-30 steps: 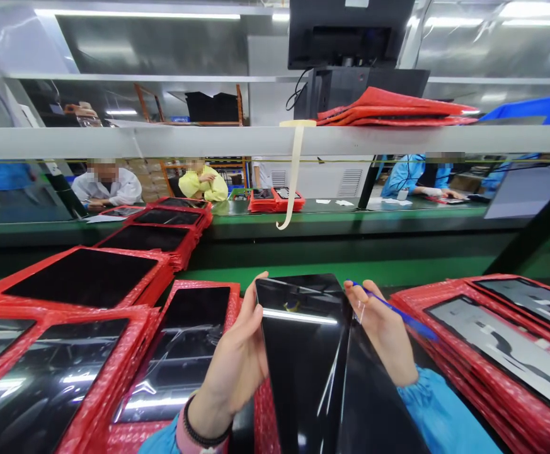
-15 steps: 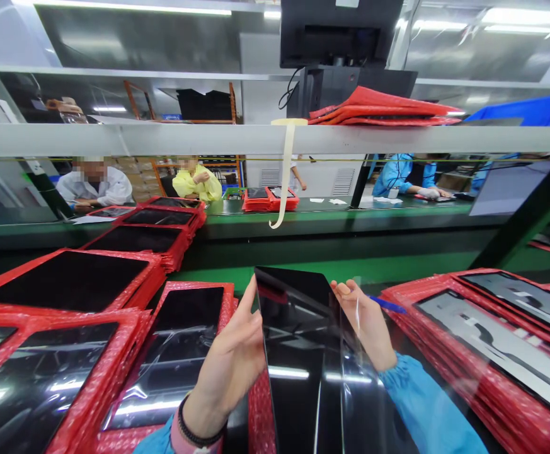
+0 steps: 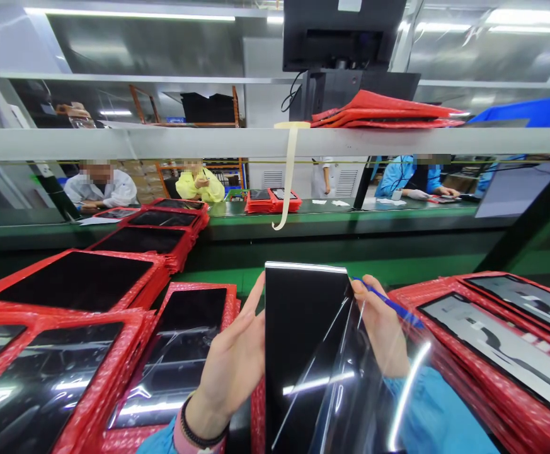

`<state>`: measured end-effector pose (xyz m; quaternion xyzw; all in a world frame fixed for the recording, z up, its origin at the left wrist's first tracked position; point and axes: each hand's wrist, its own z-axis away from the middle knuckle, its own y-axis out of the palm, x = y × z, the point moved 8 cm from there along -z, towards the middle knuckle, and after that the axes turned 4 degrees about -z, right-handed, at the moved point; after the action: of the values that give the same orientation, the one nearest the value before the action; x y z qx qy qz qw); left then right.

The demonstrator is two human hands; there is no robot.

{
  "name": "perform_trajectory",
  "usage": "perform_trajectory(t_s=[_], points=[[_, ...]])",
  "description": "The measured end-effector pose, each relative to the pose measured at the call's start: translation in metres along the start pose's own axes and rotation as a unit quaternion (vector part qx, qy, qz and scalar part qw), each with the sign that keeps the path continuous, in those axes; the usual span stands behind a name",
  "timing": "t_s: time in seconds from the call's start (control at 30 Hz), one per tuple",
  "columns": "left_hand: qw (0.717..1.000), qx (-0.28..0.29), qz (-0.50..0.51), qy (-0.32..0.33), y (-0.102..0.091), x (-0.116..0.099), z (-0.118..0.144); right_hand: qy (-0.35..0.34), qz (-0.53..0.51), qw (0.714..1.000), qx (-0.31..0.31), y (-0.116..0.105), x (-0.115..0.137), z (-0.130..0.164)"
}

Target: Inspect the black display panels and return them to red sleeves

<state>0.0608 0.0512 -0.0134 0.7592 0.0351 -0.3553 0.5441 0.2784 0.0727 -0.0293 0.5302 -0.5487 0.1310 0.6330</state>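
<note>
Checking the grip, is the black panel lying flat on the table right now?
No, the black panel is lifted between the left hand and right hand.

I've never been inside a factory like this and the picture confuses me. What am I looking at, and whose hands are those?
The picture comes from a camera worn on a worker's head, looking forward and down, so the hands are that person's own. The left hand and right hand hold a glossy black panel upright by its side edges; the right hand also carries a blue pen. Clear film hangs off the panel's right side. On both sides lie similar dark panels in red bubble-wrap sleeves. Other workers sit beyond the green bench.
</note>
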Motion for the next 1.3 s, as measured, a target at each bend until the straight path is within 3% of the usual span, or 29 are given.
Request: perform_trajectory(t_s=[0.23, 0.47, 0.57, 0.7, 0.9, 1.03, 1.13, 1.3], points=[[0.994, -0.041, -0.092, 0.046, -0.001, -0.008, 0.004, -0.036, -0.028, 0.998, 0.032, 0.006, 0.012, 0.005], [0.992, -0.021, -0.123, 0.008, 0.008, 0.000, 0.007, -0.117, 0.029, 0.990, 0.078, 0.013, 0.026, 0.015], [0.979, -0.053, -0.195, 0.026, 0.005, 0.003, 0.005, -0.156, 0.061, 0.982, 0.088, 0.016, 0.031, 0.016], [0.950, -0.170, -0.258, 0.046, -0.026, 0.007, 0.007, -0.154, 0.071, 0.982, 0.086, 0.011, 0.022, 0.017], [0.904, -0.308, -0.295, -0.041, -0.103, 0.038, 0.027, -0.090, 0.080, 0.987, 0.110, -0.023, -0.013, 0.034], [0.890, -0.334, -0.308, -0.044, -0.142, 0.060, 0.036, 0.002, 0.124, 0.982, 0.145, -0.054, -0.044, 0.057], [0.882, -0.338, -0.327, -0.039, -0.159, 0.073, 0.037, 0.059, 0.144, 0.967, 0.203, -0.068, -0.073, 0.078], [0.862, -0.327, -0.387, 0.004, -0.167, 0.069, 0.041, 0.022, 0.292, 0.930, 0.224, -0.099, -0.110, 0.094]])
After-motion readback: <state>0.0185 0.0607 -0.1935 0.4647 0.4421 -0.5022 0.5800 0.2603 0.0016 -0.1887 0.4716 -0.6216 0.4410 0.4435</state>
